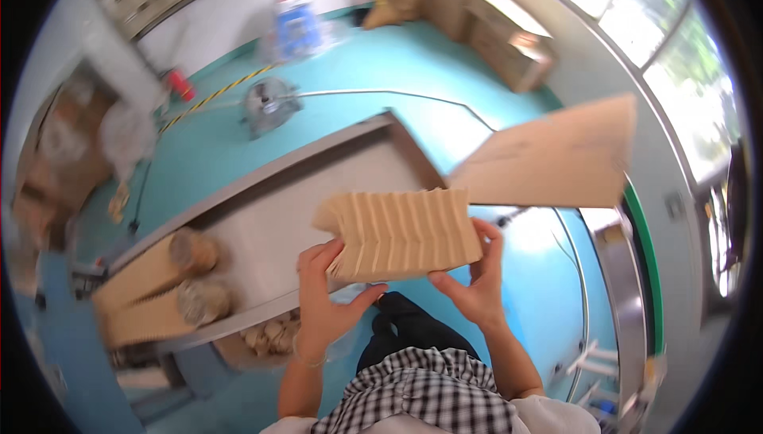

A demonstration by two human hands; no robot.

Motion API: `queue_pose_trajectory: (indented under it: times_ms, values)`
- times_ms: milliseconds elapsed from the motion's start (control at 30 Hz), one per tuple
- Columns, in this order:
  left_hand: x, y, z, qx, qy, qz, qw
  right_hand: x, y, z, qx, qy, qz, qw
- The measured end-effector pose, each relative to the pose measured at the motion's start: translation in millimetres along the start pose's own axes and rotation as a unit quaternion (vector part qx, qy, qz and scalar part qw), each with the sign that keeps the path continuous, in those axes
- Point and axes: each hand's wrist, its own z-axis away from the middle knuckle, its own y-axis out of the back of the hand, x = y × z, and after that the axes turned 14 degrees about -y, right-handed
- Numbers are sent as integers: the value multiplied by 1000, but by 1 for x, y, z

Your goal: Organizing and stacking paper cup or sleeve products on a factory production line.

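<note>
Between my two hands I hold a stack of folded brown paper pieces [405,235], its top face ridged in a zigzag. My left hand [326,295] grips the stack's left end, where some layers curl outward. At the right end, my right hand [477,283] presses with the thumb below and the fingers along the side. The stack is held up over the near right part of a long metal-rimmed tray table [278,172]. Two long rows of brown paper [151,275] lie at the table's left end, each with a blurred round piece at its inner end.
A cardboard sheet or flap [548,156] stands right of the table. Beneath its near edge is an open container of crumpled brown pieces [274,335]. A floor fan [270,104], a pipe along the floor [381,92] and cardboard boxes [509,36] lie beyond. A blue machine part [67,323] borders the left.
</note>
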Motion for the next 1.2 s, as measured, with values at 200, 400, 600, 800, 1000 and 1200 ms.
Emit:
queue_pose_trajectory:
  times_ms: [200, 400, 600, 800, 1000, 1200]
  values:
    - [45, -113, 1, -169, -227, 43, 958, 13, 111, 80, 172, -29, -11, 985]
    - [99, -278, 34, -260, -324, 115, 902, 44, 239, 178, 367, -60, -156, 915]
    - [180, -492, 88, -320, -238, 283, 872, 90, 418, 246, 559, -87, -112, 817]
    - [211, -700, 114, -468, -31, 166, 867, 134, 619, 242, 552, -180, 47, 813]
    - [194, -821, 127, -507, -4, 224, 832, 211, 752, 219, 584, -207, -50, 783]
    - [180, -824, 99, -391, -132, 161, 897, 162, 752, 157, 478, -263, 30, 838]
